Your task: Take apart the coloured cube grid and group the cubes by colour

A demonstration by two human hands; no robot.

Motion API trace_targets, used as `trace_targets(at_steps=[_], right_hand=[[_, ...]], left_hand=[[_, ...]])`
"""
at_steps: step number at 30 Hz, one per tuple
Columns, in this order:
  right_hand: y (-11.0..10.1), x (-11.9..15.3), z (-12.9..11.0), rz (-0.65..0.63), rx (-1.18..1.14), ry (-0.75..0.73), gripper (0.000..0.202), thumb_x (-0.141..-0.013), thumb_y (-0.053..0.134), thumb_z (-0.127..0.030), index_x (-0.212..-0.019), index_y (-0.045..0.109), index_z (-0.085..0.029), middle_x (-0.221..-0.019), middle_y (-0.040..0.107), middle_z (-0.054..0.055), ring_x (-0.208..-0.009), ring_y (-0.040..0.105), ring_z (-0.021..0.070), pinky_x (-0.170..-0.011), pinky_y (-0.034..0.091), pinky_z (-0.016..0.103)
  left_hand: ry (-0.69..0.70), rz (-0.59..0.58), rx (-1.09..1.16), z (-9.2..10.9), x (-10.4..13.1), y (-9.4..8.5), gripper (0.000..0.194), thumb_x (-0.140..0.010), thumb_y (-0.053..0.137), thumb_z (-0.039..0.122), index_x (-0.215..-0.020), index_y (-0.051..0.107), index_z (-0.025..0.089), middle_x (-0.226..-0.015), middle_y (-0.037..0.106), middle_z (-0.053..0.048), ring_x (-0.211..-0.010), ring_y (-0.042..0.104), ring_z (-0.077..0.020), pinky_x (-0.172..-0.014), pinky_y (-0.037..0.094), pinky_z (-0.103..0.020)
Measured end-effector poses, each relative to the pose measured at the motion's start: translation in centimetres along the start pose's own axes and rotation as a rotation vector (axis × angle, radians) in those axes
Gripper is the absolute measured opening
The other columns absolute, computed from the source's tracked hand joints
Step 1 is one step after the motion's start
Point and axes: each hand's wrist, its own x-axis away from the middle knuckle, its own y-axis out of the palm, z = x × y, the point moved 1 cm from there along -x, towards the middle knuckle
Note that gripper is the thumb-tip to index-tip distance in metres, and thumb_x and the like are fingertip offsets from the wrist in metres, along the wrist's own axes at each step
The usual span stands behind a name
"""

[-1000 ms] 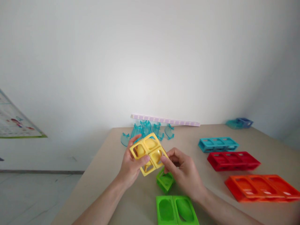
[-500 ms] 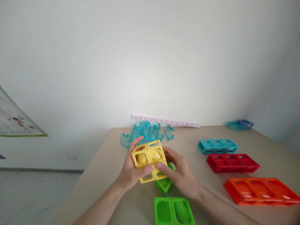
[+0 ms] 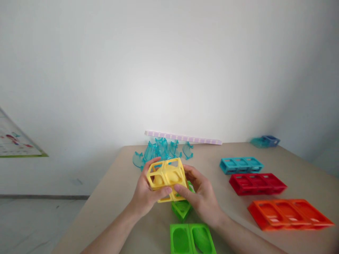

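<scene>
Both hands hold a yellow block assembly (image 3: 172, 175) of joined open-framed cubes, up above the table. My left hand (image 3: 145, 193) grips its left side, thumb on the front face. My right hand (image 3: 200, 195) grips the right side, its thumb also on the front and its fingers partly hidden behind. Just below and behind the yellow blocks is a green block (image 3: 181, 209), partly covered by them. Nearer to me lies a joined pair of green blocks (image 3: 190, 240), cut off by the lower picture edge.
Rows of blue (image 3: 241, 165), red (image 3: 257, 183) and orange blocks (image 3: 290, 214) lie at right. Clear teal curved pieces (image 3: 162, 150) are heaped at the back by a pale purple strip (image 3: 182, 137). A dark blue block (image 3: 270, 141) is at the far right corner.
The yellow blocks have tilted slightly, showing more of their top side. Both hands keep hold of them. The table objects have shifted slightly left in view.
</scene>
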Motion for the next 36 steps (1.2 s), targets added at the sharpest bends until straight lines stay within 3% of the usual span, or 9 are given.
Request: trace_targets(at_steps=[12, 18, 24, 30, 33, 36], right_hand=[[0.0, -0.5, 0.1, -0.023, -0.07, -0.003, 0.047, -0.081, 0.072, -0.031, -0.124, 0.054, -0.023, -0.117, 0.065, 0.008, -0.106, 0.06, 0.0242, -0.093, 0.047, 0.038], [-0.2, -0.1, 0.3, -0.04, 0.058, -0.055, 0.049, -0.082, 0.07, -0.032, -0.127, 0.051, -0.025, -0.118, 0.064, 0.006, -0.102, 0.061, 0.0234, -0.09, 0.048, 0.038], [-0.2, -0.2, 0.1, -0.034, 0.067, -0.059, 0.046, -0.083, 0.069, -0.032, -0.125, 0.051, -0.024, -0.112, 0.066, 0.006, -0.097, 0.061, 0.0223, -0.087, 0.049, 0.038], [-0.3, -0.5, 0.5, 0.004, -0.158, -0.032, 0.04, -0.087, 0.064, -0.035, -0.121, 0.049, -0.023, -0.12, 0.062, 0.01, -0.111, 0.059, 0.0257, -0.092, 0.049, 0.04], [-1.0, -0.8, -0.3, 0.001, 0.023, -0.091, 0.057, -0.086, 0.065, -0.031, -0.136, 0.037, -0.026, -0.128, 0.057, 0.01, -0.115, 0.056, 0.0249, -0.097, 0.045, 0.041], [-1.9, -1.3, -2.3, -0.043, 0.408, -0.18, 0.075, -0.081, 0.069, -0.026, -0.144, 0.029, -0.027, -0.127, 0.056, 0.009, -0.116, 0.053, 0.0249, -0.102, 0.04, 0.043]], left_hand=[[0.037, 0.016, 0.035, -0.2, 0.0, -0.1, 0.08, -0.06, 0.085, 0.019, -0.127, 0.041, 0.026, -0.105, 0.063, -0.003, -0.088, 0.066, -0.0196, -0.077, 0.056, -0.03], [0.071, 0.036, 0.015, 0.4, 0.2, -0.1, 0.081, -0.06, 0.084, 0.02, -0.128, 0.042, 0.029, -0.095, 0.062, 0.002, -0.079, 0.067, -0.0162, -0.069, 0.056, -0.025], [0.056, 0.04, -0.001, -0.2, 0.2, 0.0, 0.08, -0.061, 0.084, 0.022, -0.128, 0.041, 0.027, -0.102, 0.065, -0.002, -0.085, 0.069, -0.0203, -0.072, 0.057, -0.028], [0.03, -0.03, -0.045, -0.5, -0.2, 0.2, 0.05, -0.069, 0.078, 0.025, -0.113, 0.054, 0.018, -0.112, 0.067, -0.009, -0.102, 0.065, -0.0243, -0.083, 0.054, -0.03], [0.081, 0.014, -0.079, -0.7, -0.4, 0.0, 0.046, -0.068, 0.079, 0.023, -0.108, 0.056, 0.018, -0.109, 0.068, -0.008, -0.101, 0.065, -0.0231, -0.085, 0.053, -0.03], [0.114, 0.043, -0.099, -1.2, -0.4, -0.3, 0.048, -0.067, 0.08, 0.021, -0.108, 0.055, 0.019, -0.107, 0.067, -0.007, -0.1, 0.065, -0.0217, -0.087, 0.052, -0.031]])
